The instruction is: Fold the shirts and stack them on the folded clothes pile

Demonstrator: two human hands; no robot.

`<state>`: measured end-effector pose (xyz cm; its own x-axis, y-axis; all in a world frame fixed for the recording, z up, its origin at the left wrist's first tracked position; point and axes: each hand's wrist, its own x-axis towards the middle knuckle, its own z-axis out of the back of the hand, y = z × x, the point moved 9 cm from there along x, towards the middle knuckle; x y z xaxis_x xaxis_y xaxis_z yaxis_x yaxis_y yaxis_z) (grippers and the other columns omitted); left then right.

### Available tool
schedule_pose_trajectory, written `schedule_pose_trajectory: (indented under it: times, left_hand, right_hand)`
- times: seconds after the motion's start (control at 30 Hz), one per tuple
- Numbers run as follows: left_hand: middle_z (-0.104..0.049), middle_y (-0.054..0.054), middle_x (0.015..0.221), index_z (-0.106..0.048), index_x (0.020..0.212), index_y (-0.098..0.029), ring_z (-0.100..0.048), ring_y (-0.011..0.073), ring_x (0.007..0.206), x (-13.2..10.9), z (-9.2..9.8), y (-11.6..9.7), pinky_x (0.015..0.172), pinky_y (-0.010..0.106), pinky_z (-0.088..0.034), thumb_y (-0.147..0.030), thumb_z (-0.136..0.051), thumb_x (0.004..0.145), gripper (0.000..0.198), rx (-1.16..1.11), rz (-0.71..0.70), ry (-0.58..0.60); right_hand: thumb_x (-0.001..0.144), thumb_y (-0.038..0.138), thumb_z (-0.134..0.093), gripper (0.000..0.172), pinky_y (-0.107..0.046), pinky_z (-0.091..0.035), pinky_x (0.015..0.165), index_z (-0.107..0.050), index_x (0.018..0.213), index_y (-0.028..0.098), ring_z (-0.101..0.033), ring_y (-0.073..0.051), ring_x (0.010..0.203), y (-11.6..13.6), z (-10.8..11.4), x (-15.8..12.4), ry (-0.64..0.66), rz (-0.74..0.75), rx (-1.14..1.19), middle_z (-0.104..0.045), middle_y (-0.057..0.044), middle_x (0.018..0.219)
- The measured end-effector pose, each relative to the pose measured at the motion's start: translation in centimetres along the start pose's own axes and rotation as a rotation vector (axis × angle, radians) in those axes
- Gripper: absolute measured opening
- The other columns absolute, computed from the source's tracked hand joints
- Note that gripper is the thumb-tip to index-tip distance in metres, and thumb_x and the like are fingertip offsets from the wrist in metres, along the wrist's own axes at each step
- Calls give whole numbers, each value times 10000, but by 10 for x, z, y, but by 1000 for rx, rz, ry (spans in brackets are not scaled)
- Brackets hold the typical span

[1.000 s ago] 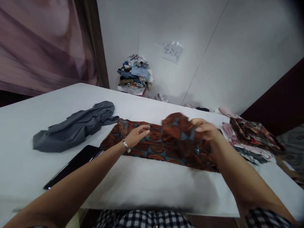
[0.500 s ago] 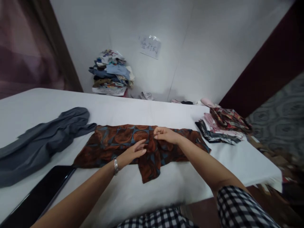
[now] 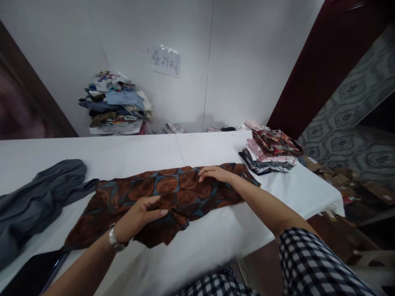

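Observation:
A brown garment with a blue and rust circle pattern [image 3: 173, 187] lies stretched across the white table [image 3: 191, 148]. My left hand [image 3: 140, 213], with a watch on the wrist, rests on its near edge, fingers together and slightly curled on the cloth. My right hand [image 3: 216, 173] lies flat on the far right part of the garment, fingers stretched out. A flap of the cloth hangs toward the table's near edge below my left hand.
A grey garment [image 3: 37, 201] lies crumpled at the left. A dark phone [image 3: 27, 275] sits at the near left edge. Folded patterned clothes [image 3: 271, 154] are stacked at the table's right end. Another clothes pile [image 3: 115, 102] stands against the wall.
The view swung right. My right hand laid the lifted part of the garment down and now presses it flat; my left hand slid toward the near edge of the cloth.

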<state>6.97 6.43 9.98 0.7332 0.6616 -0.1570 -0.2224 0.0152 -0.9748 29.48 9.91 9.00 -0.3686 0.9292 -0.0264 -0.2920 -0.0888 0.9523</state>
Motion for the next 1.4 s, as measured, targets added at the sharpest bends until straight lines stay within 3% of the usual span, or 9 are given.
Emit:
schedule_pose_trajectory:
  times: [0.2, 0.33, 0.43, 0.5, 0.6, 0.73, 0.9, 1.2, 1.4]
  left_hand:
    - [-732, 39, 913, -731, 905, -221, -673, 216, 840, -9, -11, -49, 782, 318, -547, -361, -695, 725, 230, 35, -10, 114]
    - [-732, 23, 876, -732, 966, -244, -670, 202, 813, -16, -13, -72, 716, 274, -547, -333, -712, 693, 288, 62, 8, 164]
    - [-731, -4, 858, -729, 994, -277, -673, 224, 813, -15, 10, -79, 716, 304, -548, -360, -744, 610, 393, 64, 69, 116]
    - [-729, -4, 848, -746, 901, -274, -671, 251, 840, -4, 46, -79, 741, 329, -549, -377, -781, 522, 394, 120, 98, 4]
    - [-724, 17, 902, -731, 857, -269, -653, 264, 904, 26, 119, -66, 757, 323, -554, -400, -805, 444, 440, 257, 126, -247]
    - [-712, 48, 956, -693, 909, -220, -654, 228, 824, 52, 190, -6, 650, 279, -555, -437, -784, 467, 501, 412, 301, -536]
    - [-726, 83, 897, -683, 929, -171, -673, 230, 744, 60, 183, 65, 641, 305, -552, -430, -743, 559, 455, 551, 408, -526]
    - [-685, 68, 1111, -557, 1213, -177, -639, 197, 995, 33, 193, 58, 879, 275, -483, -285, -526, 804, 424, 744, 301, -730]
    - [-644, 128, 1201, -588, 1178, -130, -590, 235, 1111, 9, 189, 88, 951, 289, -435, -265, -584, 799, 402, 806, 388, -766]
  right_hand:
    - [611, 39, -434, 490, -253, -475, 800, -702, 1001, 171, -644, -179, 907, -51, 60, 0, -105, -336, -549, -716, -39, 1031]
    - [518, 26, -485, 411, -257, -455, 763, -737, 801, 186, -629, -196, 811, -59, 81, -2, -115, -354, -635, -734, -43, 888]
    - [494, 40, -497, 296, -255, -442, 750, -702, 663, 171, -606, -192, 774, -60, 100, -16, -172, -334, -645, -719, -47, 781]
    - [518, 70, -486, 266, -248, -442, 711, -686, 664, 168, -590, -176, 729, -61, 115, -28, -228, -313, -609, -703, -33, 741]
    - [578, 137, -460, 215, -242, -437, 644, -648, 681, 160, -556, -153, 658, -64, 138, -45, -337, -285, -535, -663, -9, 680]
    - [607, 206, -482, 151, -246, -431, 638, -601, 688, 160, -534, -146, 647, -74, 156, -54, -473, -256, -460, -613, 4, 637]
    - [626, 263, -526, 228, -254, -419, 583, -626, 797, 151, -506, -133, 566, -91, 155, -53, -537, -270, -403, -577, 21, 587]
    - [725, 331, -512, 364, -297, -463, 645, -658, 1001, 143, -601, -183, 664, -99, 163, -63, -675, -252, -539, -679, -51, 746]
    - [766, 291, -458, 359, -420, -464, 914, -676, 1014, 147, -624, -279, 1000, -83, 137, -46, -644, -197, -879, -689, -139, 1031]
